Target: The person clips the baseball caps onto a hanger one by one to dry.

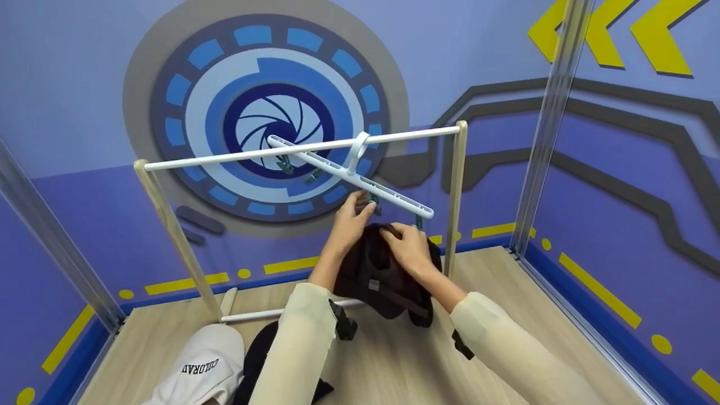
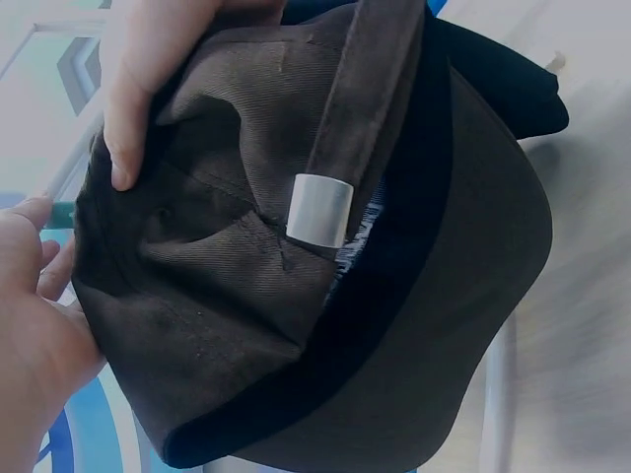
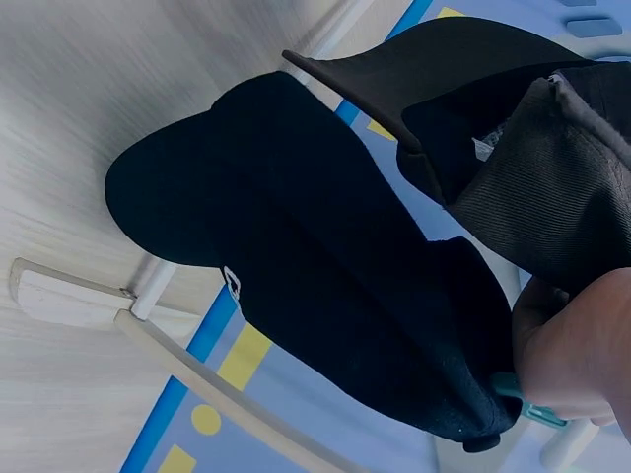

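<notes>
My right hand grips the upper edge of a dark brown baseball cap with its strap and metal buckle showing. My left hand pinches a green clip under the white hanger, right beside that cap's edge. Behind the brown cap, a dark navy cap hangs brim down from another green clip at the hanger's right end. In the head view the brown cap covers most of it. Further green clips hang at the hanger's left half.
A white rail on wooden posts carries the hanger, which stands slantwise. On the wooden table, a white cap with lettering and a black cap lie at the front left. Patterned panels stand behind.
</notes>
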`<state>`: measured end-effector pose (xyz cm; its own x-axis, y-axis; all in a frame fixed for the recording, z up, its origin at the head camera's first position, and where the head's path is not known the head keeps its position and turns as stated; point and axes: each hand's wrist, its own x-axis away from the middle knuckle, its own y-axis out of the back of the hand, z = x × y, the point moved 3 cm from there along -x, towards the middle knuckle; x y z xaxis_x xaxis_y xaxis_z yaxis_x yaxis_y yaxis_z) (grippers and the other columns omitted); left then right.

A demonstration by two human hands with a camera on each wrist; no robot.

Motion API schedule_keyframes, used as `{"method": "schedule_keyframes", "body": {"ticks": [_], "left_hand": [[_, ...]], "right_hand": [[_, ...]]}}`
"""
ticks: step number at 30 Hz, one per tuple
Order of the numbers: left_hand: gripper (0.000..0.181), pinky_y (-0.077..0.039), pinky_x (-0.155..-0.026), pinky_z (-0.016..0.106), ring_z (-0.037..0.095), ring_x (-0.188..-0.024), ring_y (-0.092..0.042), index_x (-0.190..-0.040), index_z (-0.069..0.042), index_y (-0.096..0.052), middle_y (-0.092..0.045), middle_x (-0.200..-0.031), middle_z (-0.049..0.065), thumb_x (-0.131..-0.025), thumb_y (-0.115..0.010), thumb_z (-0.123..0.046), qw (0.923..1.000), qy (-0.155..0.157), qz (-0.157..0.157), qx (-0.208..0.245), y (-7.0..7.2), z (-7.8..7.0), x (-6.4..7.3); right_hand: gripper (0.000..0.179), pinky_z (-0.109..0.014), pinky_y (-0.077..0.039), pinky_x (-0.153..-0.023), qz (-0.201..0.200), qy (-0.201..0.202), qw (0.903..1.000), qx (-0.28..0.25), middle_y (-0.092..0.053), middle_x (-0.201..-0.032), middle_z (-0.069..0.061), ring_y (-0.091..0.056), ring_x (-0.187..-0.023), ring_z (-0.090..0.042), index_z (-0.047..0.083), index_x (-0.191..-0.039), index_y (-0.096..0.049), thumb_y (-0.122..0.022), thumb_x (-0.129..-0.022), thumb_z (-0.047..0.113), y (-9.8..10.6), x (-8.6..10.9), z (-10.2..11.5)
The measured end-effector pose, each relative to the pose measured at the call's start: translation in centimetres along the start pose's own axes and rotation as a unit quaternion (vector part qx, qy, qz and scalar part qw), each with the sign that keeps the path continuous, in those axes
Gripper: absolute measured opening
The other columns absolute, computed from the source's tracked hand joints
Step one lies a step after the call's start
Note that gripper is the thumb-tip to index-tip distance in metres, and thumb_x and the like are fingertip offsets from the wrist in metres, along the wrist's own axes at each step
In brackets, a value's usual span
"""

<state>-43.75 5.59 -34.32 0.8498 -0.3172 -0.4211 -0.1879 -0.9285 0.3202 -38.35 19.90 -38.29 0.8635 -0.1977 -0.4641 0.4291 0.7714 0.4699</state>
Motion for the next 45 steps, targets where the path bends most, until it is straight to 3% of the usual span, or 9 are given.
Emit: {"method": "schedule_keyframes", "body": {"ticks": [8, 13, 22, 28, 34, 39, 45], "left_hand": [[0.042, -0.044, -0.108, 0.046, 0.033, -0.128, -0.054, -0.140, 0.004, -0.052, -0.058, -0.136, 0.021, -0.106, -0.055, -0.021, 0.9993, 0.015, -0.001, 0.034, 0.4, 0.3, 1.2], [0.033, -0.049, -0.103, 0.043, 0.030, -0.121, -0.058, -0.131, 0.006, -0.054, -0.061, -0.129, 0.021, -0.106, -0.054, -0.016, 0.9967, 0.029, -0.004, 0.075, 0.4, 0.5, 1.8], [0.018, -0.059, -0.087, 0.036, 0.025, -0.092, -0.072, -0.112, 0.009, -0.061, -0.071, -0.103, 0.022, -0.103, -0.058, -0.007, 0.9849, 0.054, -0.067, 0.150, 0.3, 0.3, 1.8], [0.016, -0.060, -0.083, 0.035, 0.029, -0.091, -0.074, -0.109, 0.008, -0.063, -0.071, -0.101, 0.022, -0.102, -0.058, -0.006, 0.9779, 0.063, -0.088, 0.179, 0.2, -0.4, 1.2], [0.016, -0.060, -0.084, 0.034, 0.029, -0.093, -0.074, -0.109, 0.007, -0.063, -0.071, -0.106, 0.024, -0.102, -0.060, -0.007, 0.9795, 0.064, -0.083, 0.172, -0.5, -0.8, 0.4], [0.017, -0.058, -0.084, 0.031, 0.023, -0.092, -0.072, -0.111, 0.006, -0.065, -0.073, -0.106, 0.020, -0.101, -0.062, -0.009, 0.9840, 0.063, -0.083, 0.145, -0.4, -0.9, 0.0], [0.021, -0.055, -0.090, 0.031, 0.022, -0.104, -0.068, -0.115, 0.002, -0.066, -0.072, -0.114, 0.015, -0.102, -0.062, -0.014, 0.9888, 0.061, -0.089, 0.103, -0.7, -0.7, 0.1]], "right_hand": [[0.016, -0.044, -0.055, -0.087, 0.007, -0.007, 0.9999, -0.003, -0.078, -0.101, -0.003, -0.072, -0.096, -0.026, 0.017, -0.097, -0.080, -0.069, -0.097, 0.028, -0.6, 0.9, -0.4], [0.014, -0.044, -0.055, -0.088, 0.007, -0.017, 0.9998, 0.000, -0.078, -0.102, -0.003, -0.072, -0.097, -0.025, 0.017, -0.098, -0.080, -0.070, -0.097, 0.027, -0.7, 1.4, -1.0], [0.014, -0.044, -0.056, -0.089, 0.006, -0.020, 0.9997, 0.008, -0.078, -0.103, -0.003, -0.072, -0.098, -0.025, 0.016, -0.100, -0.081, -0.071, -0.096, 0.026, -0.6, 1.8, -1.2], [0.017, -0.044, -0.056, -0.088, 0.005, -0.022, 0.9997, 0.011, -0.078, -0.103, -0.005, -0.072, -0.096, -0.026, 0.015, -0.100, -0.081, -0.070, -0.097, 0.027, -0.5, 1.0, -0.7], [0.018, -0.044, -0.055, -0.087, -0.004, -0.037, 0.9991, 0.020, -0.078, -0.102, -0.006, -0.072, -0.095, -0.027, 0.014, -0.098, -0.080, -0.069, -0.097, 0.029, 0.4, 0.0, -0.4], [0.020, -0.037, -0.049, -0.077, 0.002, -0.052, 0.9982, 0.030, -0.076, -0.092, -0.004, -0.067, -0.082, -0.025, 0.015, -0.089, -0.078, -0.068, -0.098, 0.030, 0.7, -0.7, 0.1], [0.029, -0.031, -0.038, -0.065, 0.024, -0.055, 0.9976, 0.034, -0.061, -0.071, -0.001, -0.054, -0.067, -0.021, 0.014, -0.075, -0.066, -0.066, -0.098, 0.031, 1.4, -1.3, 0.7]]}}
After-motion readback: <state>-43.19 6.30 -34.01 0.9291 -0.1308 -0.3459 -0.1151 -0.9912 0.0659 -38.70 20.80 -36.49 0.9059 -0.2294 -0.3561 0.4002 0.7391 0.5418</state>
